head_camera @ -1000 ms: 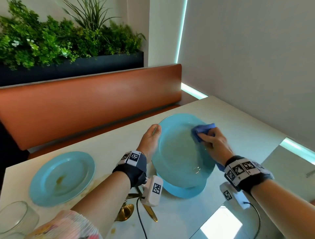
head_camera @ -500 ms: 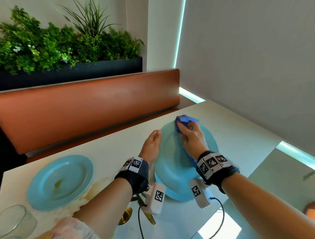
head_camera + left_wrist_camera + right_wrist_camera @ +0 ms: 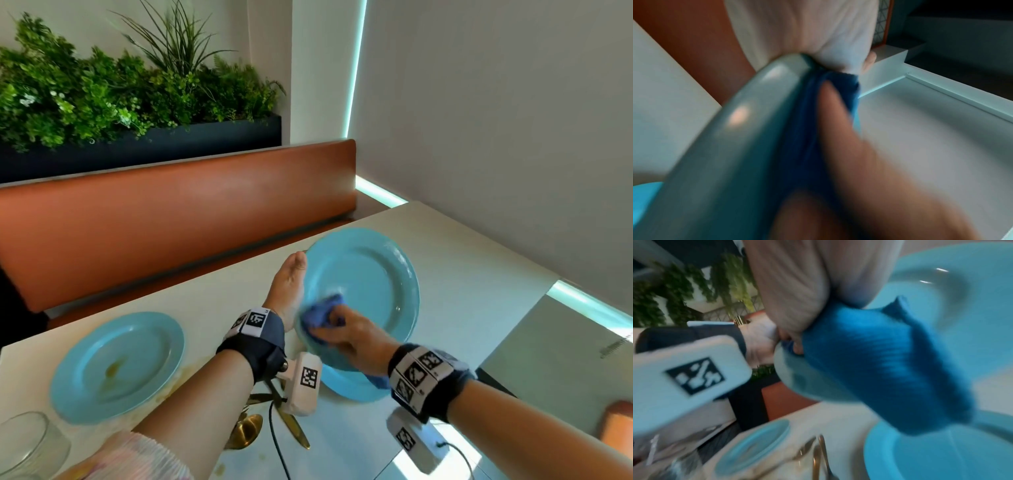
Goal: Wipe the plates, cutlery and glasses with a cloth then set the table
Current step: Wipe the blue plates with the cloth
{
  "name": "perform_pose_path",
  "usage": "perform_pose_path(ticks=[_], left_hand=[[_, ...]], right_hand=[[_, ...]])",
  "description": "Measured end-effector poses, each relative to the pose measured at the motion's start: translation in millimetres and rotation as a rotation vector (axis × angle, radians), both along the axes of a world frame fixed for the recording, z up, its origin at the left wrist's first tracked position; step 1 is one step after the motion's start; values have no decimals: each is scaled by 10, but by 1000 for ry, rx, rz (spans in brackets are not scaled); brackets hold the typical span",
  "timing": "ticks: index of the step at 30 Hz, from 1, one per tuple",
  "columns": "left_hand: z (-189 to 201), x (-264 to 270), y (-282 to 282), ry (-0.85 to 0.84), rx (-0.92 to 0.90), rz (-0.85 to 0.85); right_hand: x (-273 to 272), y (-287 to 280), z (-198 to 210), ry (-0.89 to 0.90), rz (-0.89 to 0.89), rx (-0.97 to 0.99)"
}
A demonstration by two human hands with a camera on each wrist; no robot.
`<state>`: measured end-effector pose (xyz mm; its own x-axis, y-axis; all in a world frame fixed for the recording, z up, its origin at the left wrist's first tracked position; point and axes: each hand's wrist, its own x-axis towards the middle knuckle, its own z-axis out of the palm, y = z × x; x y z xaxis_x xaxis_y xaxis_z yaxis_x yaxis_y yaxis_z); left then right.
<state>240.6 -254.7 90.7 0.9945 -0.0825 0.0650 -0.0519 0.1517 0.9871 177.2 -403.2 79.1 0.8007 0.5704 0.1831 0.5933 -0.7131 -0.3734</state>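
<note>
Nearest, gold cutlery (image 3: 274, 421) lies on the surface (image 3: 462, 274). Beyond it, the right grip (image 3: 346, 337) clutches a blue cloth (image 3: 322, 313) against the tilted plate (image 3: 370, 284), whose left rim the left grip (image 3: 287, 291) clasps above another plate (image 3: 352, 387).

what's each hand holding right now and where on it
Left hand holds the tilted blue plate by its left rim. Right hand grips the bunched blue cloth, pressing it on the plate's lower-left edge.
</note>
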Motion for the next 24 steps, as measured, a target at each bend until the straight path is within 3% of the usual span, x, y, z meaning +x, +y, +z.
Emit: perform_pose_path(ticks=[2, 3, 6, 9, 11, 13, 17, 20, 22, 24], left_hand=[[19, 12, 74, 17, 3, -9], [25, 11, 101, 22, 13, -18], [29, -15, 125, 77, 0, -17], [29, -46, 25, 99, -7, -10], [9, -59, -80, 78, 20, -31], [-29, -56, -174, 58, 90, -49], [-104, -13, -174, 80, 99, -27], [-116, 22, -25, 102, 86, 9], [-99, 35, 37, 100, 91, 1], [-65, 31, 33, 116, 105, -3]], right_hand=[[-74, -244, -199, 247, -29, -133], [-86, -355, -175, 380, -103, -91], [19, -654, 57, 282, -325, 119], [292, -767, 263, 183, -564, 148], [376, -674, 342, 14, -576, 75], [379, -476, 310, -157, -473, 143], [152, -162, -31, 57, -219, -77], [-1, -429, -396, -12, -31, -275], [81, -713, -418, -1, -80, -256], [218, -888, -247, 86, -298, -142]])
